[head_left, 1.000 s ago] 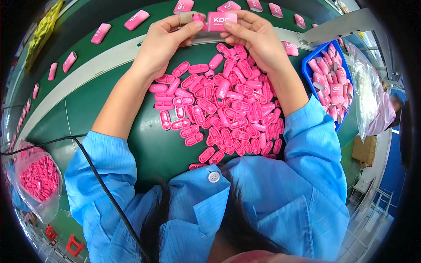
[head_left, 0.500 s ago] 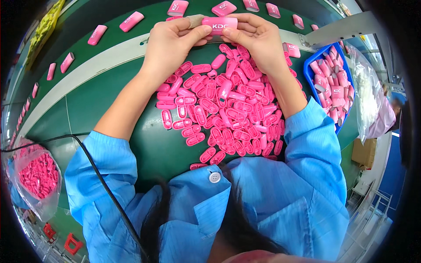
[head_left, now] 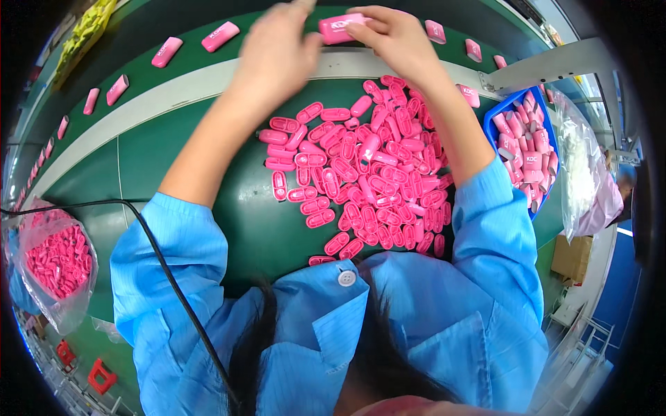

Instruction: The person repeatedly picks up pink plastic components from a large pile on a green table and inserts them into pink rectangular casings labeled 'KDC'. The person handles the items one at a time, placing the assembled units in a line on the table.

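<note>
One pink case (head_left: 340, 28), and only your right hand (head_left: 399, 40) is clearly on it now, thumb and fingers pinching its right end. Half a second ago both your hands were on it. Your left hand (head_left: 279, 55) is now just beside its left end, and it's so motion-blurred I can't tell whether those fingers are closed or holding anything.

A second ago a small pink piece sat apart at the case's left end; I see no separate piece there now, so my read is that the two are together.

The case itself looks like a flattened, rounded block, glossy deep pink toward the left and paler toward the right, with white print on the face. You've got it up around the far side of the pale rail (head_left: 222, 75), by the dark green strip where more pink cases (head_left: 220, 37) lie spaced out.

On your side of the rail, a big heap of pink oval pieces (head_left: 374, 173) covers the green bench (head_left: 243, 229). To the right, a blue bin (head_left: 490, 130) is full of pink cases.
</note>
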A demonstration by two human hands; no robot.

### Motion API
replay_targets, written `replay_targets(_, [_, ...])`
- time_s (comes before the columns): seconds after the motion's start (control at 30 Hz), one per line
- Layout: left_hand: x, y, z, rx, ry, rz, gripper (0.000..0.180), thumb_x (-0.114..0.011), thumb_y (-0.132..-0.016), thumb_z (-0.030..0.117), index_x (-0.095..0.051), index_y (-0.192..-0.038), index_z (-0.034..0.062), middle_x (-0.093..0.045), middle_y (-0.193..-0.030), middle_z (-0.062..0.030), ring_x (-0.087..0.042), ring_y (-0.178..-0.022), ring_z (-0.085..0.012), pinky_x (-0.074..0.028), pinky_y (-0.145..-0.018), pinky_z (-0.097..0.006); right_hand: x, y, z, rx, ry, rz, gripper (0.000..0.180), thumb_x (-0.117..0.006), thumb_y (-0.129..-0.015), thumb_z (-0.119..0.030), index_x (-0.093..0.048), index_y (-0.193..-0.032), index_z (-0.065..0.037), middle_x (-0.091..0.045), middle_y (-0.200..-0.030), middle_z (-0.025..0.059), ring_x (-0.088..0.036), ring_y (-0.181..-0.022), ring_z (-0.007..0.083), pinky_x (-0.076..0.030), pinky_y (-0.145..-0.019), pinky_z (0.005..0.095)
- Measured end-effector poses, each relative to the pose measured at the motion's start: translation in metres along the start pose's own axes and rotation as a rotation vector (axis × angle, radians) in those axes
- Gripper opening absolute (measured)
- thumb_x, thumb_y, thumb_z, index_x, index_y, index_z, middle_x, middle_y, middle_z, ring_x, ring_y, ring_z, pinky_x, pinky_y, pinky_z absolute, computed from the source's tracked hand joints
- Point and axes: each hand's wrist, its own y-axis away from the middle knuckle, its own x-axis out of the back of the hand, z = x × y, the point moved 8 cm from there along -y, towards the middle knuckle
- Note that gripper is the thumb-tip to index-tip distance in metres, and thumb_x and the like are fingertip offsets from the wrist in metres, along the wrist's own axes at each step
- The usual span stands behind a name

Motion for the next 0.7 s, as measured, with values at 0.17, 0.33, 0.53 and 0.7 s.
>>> replay_targets(0.17, [0.004, 0.005, -0.075, 0.429, -0.105, -0.411, 0.032, -0.07, -0.073, 0.025, -0.069, -0.096, 0.0029, -0.068, -0.089, -0.0144, -0.066, -0.083, -0.0281, -0.051, -0.079, -0.036, -0.018, -0.057, 0.012, 0.051, 0.371, 0.015, 0.032, -0.059, -0.083, -0.023, -0.063, -0.103, 0.002, -0.066, -0.094, 0.0193, -0.063, -0.091, 0.0285, -0.049, -0.079, 0.0373])
replay_targets(0.33, [0.0, 0.015, -0.099, 0.454, -0.045, -0.416, 0.034, -0.073, -0.071, 0.029, -0.07, -0.095, 0.0044, -0.069, -0.086, -0.0114, -0.066, -0.08, -0.0203, -0.05, -0.078, -0.032, -0.05, -0.067, -0.031, 0.349, 0.608, 0.046, 0.031, -0.058, -0.082, -0.028, -0.067, -0.088, 0.001, -0.064, -0.091, 0.0201, -0.058, -0.091, 0.0373, -0.045, -0.083, 0.0443])
replay_targets(0.53, [-0.001, 0.013, -0.101, 0.371, -0.034, -0.443, 0.03, -0.072, -0.073, 0.025, -0.07, -0.094, 0.0043, -0.069, -0.088, -0.0104, -0.066, -0.08, -0.0201, -0.05, -0.077, -0.031, -0.084, -0.067, -0.04, 0.28, 0.518, 0.014, 0.023, -0.059, -0.08, -0.02, -0.064, -0.079, 0.002, -0.065, -0.081, 0.0208, -0.062, -0.079, 0.0351, -0.049, -0.074, 0.0438])
replay_targets(0.7, [0.017, 0.004, -0.078, 0.377, 0.041, -0.385, 0.027, -0.072, -0.075, 0.02, -0.069, -0.095, 0.0028, -0.069, -0.086, -0.0097, -0.067, -0.081, -0.0181, -0.051, -0.077, -0.03, -0.05, -0.039, -0.062, 0.278, 0.073, 0.081, 0.015, -0.062, -0.081, -0.01, -0.057, -0.088, 0.002, -0.066, -0.079, 0.0182, -0.066, -0.072, 0.0253, -0.052, -0.062, 0.0328])
